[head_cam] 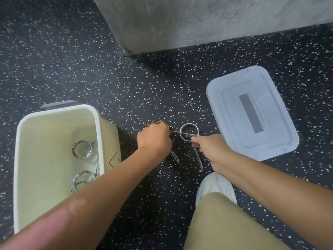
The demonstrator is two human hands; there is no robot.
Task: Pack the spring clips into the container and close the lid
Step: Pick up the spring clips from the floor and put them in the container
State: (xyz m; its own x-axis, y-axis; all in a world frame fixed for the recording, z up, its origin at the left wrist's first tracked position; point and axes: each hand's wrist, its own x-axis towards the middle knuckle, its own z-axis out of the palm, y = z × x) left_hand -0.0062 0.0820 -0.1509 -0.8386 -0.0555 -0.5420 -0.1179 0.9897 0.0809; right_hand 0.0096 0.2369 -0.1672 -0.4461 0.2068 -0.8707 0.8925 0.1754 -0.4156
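An open pale green container [57,112] stands on the floor at the left, with several metal spring clips [81,148] inside near its right wall. Its white lid [252,112] lies flat on the floor at the right. Between them, my left hand [155,139] is closed over one spring clip, whose handle [174,157] sticks out below my fist. My right hand [209,147] grips the handle of a second spring clip [189,131], whose coil ring rests on the floor just beyond my fingers.
The floor is black rubber with white speckles. A grey concrete block or pillar [198,24] rises at the back. My bent knee in khaki trousers [225,222] and a white shoe [214,184] sit at the lower right.
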